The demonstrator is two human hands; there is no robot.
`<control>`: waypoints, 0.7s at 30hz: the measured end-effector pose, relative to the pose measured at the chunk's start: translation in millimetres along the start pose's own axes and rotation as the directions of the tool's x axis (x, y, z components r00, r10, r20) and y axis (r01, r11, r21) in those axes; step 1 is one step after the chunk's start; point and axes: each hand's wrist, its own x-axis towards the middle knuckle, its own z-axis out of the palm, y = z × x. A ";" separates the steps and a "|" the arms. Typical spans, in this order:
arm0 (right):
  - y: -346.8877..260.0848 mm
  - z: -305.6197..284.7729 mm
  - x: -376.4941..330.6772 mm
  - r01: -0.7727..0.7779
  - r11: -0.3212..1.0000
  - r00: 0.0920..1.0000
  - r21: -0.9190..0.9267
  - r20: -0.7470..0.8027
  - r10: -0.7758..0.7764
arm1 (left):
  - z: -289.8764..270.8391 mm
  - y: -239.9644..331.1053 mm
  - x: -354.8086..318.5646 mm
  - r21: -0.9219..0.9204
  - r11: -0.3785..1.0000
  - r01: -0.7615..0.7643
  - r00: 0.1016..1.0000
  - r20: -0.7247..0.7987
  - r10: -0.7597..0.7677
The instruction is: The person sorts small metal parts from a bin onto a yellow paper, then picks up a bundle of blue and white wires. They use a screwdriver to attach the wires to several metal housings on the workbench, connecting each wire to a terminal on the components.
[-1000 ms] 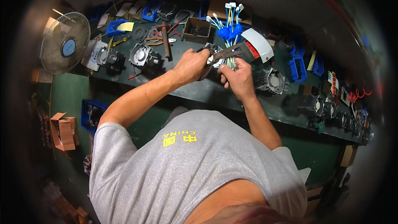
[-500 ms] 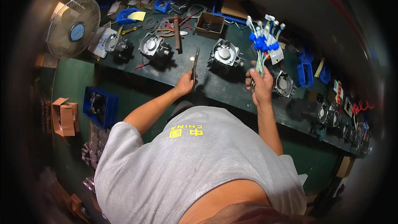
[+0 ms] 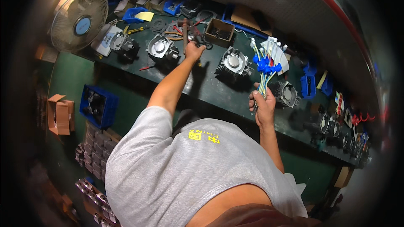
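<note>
My right hand [image 3: 263, 105] is closed round the lower ends of a bundle of cable leads [image 3: 264, 67], yellow and white wires with blue parts and white connectors that fan out at the top. My left hand [image 3: 194, 51] reaches over the bench beside a hammer [image 3: 185, 38], thumb stretched out to the right. Its other fingers are mostly hidden behind the hand, close to some dark tools. A grey metal housing [image 3: 158, 48] stands left of it and another motor-like housing [image 3: 234, 61] to its right. A third housing [image 3: 287, 94] sits right of my right hand.
Along the back of the dark green bench [image 3: 219, 90] are a cardboard box of small dark parts [image 3: 219, 32] and blue bins [image 3: 134, 15]. A fan [image 3: 80, 21] stands at the left end. On the floor are a blue crate [image 3: 99, 106] and an open carton [image 3: 59, 114].
My left hand has moved forward to the hammer and tools; the slim dark tool it held upright no longer shows in it. My right hand keeps the leads, now lower in the picture.
</note>
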 end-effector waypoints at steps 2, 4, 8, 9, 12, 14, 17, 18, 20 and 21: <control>1.3 12.1 -0.4 -0.019 1.000 0.997 -0.008 0.069 0.020 | 4.9 -21.9 -17.8 -0.286 0.942 -0.178 0.984 -0.046 0.172; 5.6 9.9 0.3 -0.044 0.999 0.995 0.009 0.090 0.043 | 8.8 8.6 -74.6 -0.508 0.854 -0.113 0.945 0.210 0.251; 14.5 15.7 3.9 -0.079 0.995 0.984 0.058 0.162 0.068 | -27.2 79.9 -167.6 -0.646 0.755 0.114 0.780 0.529 0.334; 16.0 19.3 4.3 -0.095 0.993 0.980 0.068 0.183 0.081 | -34.4 95.2 -182.7 -0.659 0.738 0.141 0.767 0.545 0.340; 24.8 27.7 9.7 -0.087 0.996 0.963 -0.019 0.253 0.089 | -48.1 125.8 -209.3 -0.672 0.709 0.212 0.701 0.610 0.368; 29.1 37.8 12.9 -0.016 0.990 0.955 -0.142 0.290 0.057 | -49.5 127.8 -218.3 -0.625 0.697 0.353 0.689 0.677 0.259; 43.5 45.5 15.4 0.066 0.974 0.943 -0.218 0.334 0.011 | -48.7 127.2 -224.1 -0.676 0.575 0.461 0.783 0.615 0.094; 44.6 45.8 15.9 0.069 0.967 0.931 -0.245 0.364 0.026 | -49.2 126.7 -229.5 -0.713 0.549 0.436 0.831 0.553 0.059; 49.5 42.3 23.4 0.102 0.949 0.877 -0.298 0.478 0.055 | -50.6 110.4 -231.0 -0.714 0.603 0.356 0.860 0.502 0.086; 52.0 43.4 26.2 0.122 0.939 0.844 -0.321 0.531 0.072 | -53.0 101.7 -232.0 -0.710 0.629 0.316 0.873 0.477 0.100</control>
